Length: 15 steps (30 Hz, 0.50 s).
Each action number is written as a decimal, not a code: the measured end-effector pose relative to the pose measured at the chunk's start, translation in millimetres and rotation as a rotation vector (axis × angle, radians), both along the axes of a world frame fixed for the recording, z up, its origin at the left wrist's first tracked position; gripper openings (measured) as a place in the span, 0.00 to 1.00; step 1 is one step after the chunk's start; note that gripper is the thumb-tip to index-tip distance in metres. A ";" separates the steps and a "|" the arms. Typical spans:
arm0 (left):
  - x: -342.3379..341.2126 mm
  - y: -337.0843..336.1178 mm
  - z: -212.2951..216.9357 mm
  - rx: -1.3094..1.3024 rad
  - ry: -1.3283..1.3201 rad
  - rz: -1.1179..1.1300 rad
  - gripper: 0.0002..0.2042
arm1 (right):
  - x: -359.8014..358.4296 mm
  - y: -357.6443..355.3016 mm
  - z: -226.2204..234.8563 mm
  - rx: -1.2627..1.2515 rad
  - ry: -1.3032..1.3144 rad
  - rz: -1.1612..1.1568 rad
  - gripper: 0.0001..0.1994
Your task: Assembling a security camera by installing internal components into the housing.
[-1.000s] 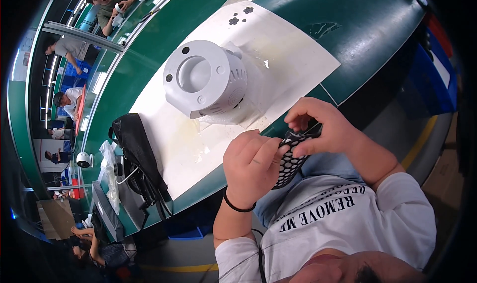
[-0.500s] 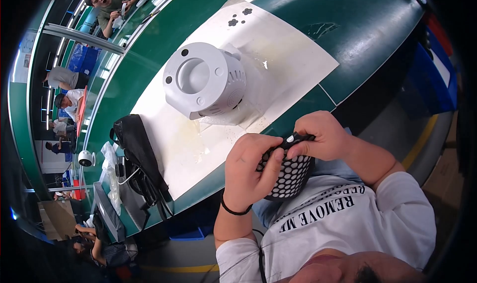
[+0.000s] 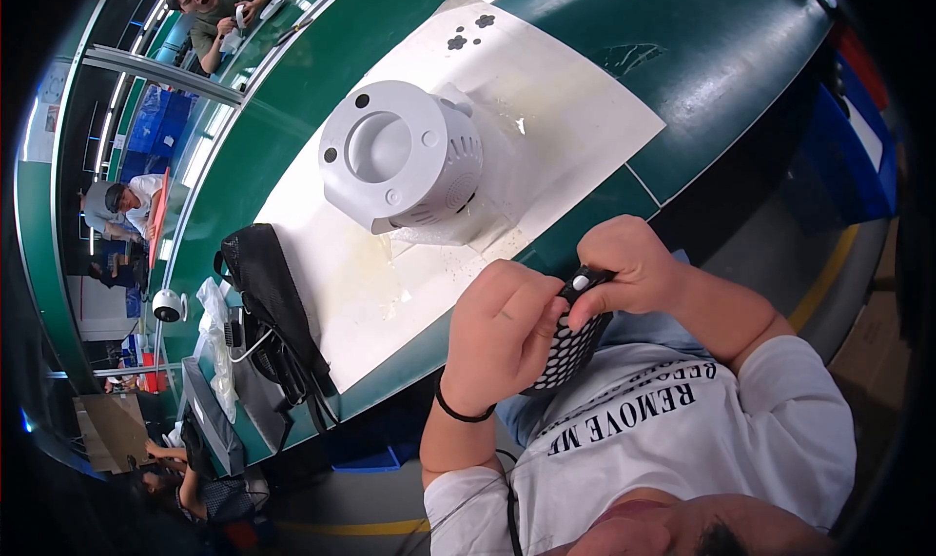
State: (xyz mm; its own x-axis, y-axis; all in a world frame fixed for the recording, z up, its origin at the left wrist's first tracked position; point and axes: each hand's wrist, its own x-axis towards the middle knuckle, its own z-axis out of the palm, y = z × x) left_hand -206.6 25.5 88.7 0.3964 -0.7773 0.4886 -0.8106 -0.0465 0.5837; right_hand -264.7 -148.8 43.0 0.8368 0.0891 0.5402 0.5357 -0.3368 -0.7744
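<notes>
At the table's near edge, above my lap, both hands hold a black piece covered in rows of white round dots (image 3: pixel 567 353). It hangs below my fingers, and I cannot tell whether it is a flexible sheet or a pouch. My left hand (image 3: pixel 499 327) is closed on its top left edge. A pinch of my right hand (image 3: pixel 629 271) grips the top right corner, beside a small white oval spot. Beyond my hands, a white round plastic housing (image 3: pixel 400 156) with a wide round opening and side slots rests tilted on clear film, untouched.
A white sheet (image 3: pixel 575 98) covers part of the green table (image 3: pixel 702 49), with black flower-shaped pieces (image 3: pixel 458 43) on it. To the left lie a black bag (image 3: pixel 265 283), clear plastic wrap (image 3: pixel 216 341) and a small white camera (image 3: pixel 169 306). Several people work beyond the table.
The dotted piece has turned more edge-on, so fewer dots show. My left hand has shifted slightly right, and both hands have come closer together at its top edge.
</notes>
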 end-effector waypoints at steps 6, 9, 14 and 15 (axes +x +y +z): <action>2.5 -2.1 0.9 0.037 -0.008 -0.117 0.07 | 2.5 -0.8 -6.6 0.037 -0.055 0.033 0.28; 8.3 -0.2 -1.2 0.061 0.061 -0.195 0.08 | 3.8 -0.6 -7.8 0.013 -0.062 0.070 0.28; 4.0 -3.7 -6.2 0.104 0.106 -0.153 0.09 | 1.6 -0.8 -4.5 -0.031 -0.019 0.048 0.29; 2.4 -4.3 -7.3 0.048 -0.004 -0.105 0.09 | 1.8 0.2 -2.8 -0.055 -0.045 0.025 0.28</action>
State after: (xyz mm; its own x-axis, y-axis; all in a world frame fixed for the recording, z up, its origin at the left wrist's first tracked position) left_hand -204.2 21.1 81.4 0.3097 -0.8367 0.4516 -0.8149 0.0111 0.5795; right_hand -262.8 -148.6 40.2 0.8090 0.1399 0.5709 0.5782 -0.3647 -0.7299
